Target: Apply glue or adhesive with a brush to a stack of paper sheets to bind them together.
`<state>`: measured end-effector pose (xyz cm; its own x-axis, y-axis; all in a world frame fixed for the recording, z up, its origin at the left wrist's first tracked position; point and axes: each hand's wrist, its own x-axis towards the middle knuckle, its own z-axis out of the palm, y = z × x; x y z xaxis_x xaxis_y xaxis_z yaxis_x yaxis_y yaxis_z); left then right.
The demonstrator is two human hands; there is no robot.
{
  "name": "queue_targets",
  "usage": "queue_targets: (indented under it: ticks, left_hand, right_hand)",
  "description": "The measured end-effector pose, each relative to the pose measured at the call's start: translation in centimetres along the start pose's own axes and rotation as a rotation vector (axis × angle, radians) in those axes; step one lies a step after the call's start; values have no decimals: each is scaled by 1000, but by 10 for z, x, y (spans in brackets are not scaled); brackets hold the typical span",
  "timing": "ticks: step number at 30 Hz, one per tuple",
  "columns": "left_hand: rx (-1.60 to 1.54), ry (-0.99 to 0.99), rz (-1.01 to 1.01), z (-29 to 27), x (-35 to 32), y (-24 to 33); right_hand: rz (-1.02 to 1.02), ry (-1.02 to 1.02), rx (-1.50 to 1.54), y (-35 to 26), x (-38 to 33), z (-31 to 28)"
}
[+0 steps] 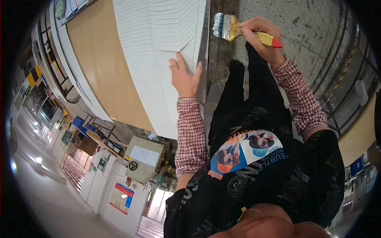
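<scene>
My left hand (185, 79) lies with its fingers spread on a broad layer of white sheets (152, 51). Their edges overlap in a fanned row of narrow steps, and one pointed sheet corner sticks out by my fingertips. My right hand (265, 39) grips a wide flat paintbrush (234, 28) by its yellow, red-tipped handle. Its bristles point left, carry something whitish, and are held apart from the sheets, over the floor beside the table edge.
Brown board or paper (103, 59) lies left of the sheets on the same worktable. Beyond its near end stands a grey-green machine (143, 158) with a black handwheel. The concrete floor (305, 35) to the right carries dark stains and a yellow-black striped line.
</scene>
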<state>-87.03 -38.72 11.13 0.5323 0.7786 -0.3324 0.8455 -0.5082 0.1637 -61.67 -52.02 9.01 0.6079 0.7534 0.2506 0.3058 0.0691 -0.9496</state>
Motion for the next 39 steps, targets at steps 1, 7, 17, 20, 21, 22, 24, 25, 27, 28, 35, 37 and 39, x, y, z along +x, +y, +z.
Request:
queue_targets:
  ticks: [1, 7, 17, 20, 21, 22, 24, 25, 27, 28, 35, 37, 39]
  left_hand:
    - [-52, -18, 51, -6, 1, -3]
    - [-129, -28, 64, -18, 8, 1]
    - [-110, -31, 64, -18, 12, 12]
    - [-88, -51, 63, -20, 16, 18]
    - [-85, -53, 76, -20, 16, 19]
    - [-85, -53, 74, -20, 17, 19]
    - [-92, -58, 45, -19, 17, 20]
    - [-93, -53, 45, -17, 17, 19]
    - [-77, -18, 60, -14, 16, 16]
    - [-77, -17, 58, -15, 16, 17]
    - [-31, 10, 55, -10, 10, 21]
    - [-30, 0, 41, -9, 12, 22]
    - [-11, 10, 48, -8, 15, 23]
  right_hand:
    - [31, -14, 5, -3, 1, 1]
    - [-83, 25, 23, 3, 13, 6]
    - [-13, -89, 51, 4, 4, 4]
    - [37, -40, 36, 5, 12, 1]
    - [26, -2, 83, 10, 16, 5]
    - [13, 34, 133, 11, 20, 9]
    - [110, -38, 125, 2, 15, 6]
    - [203, -109, 116, -1, 17, 5]
    - [147, -97, 147, 1, 16, 0]
    - [101, -84, 178, 1, 15, -2]
    - [48, 35, 137, 19, 46, -5]
    - [54, 10, 145, 25, 39, -2]
    - [-141, -145, 53, 26, 27, -4]
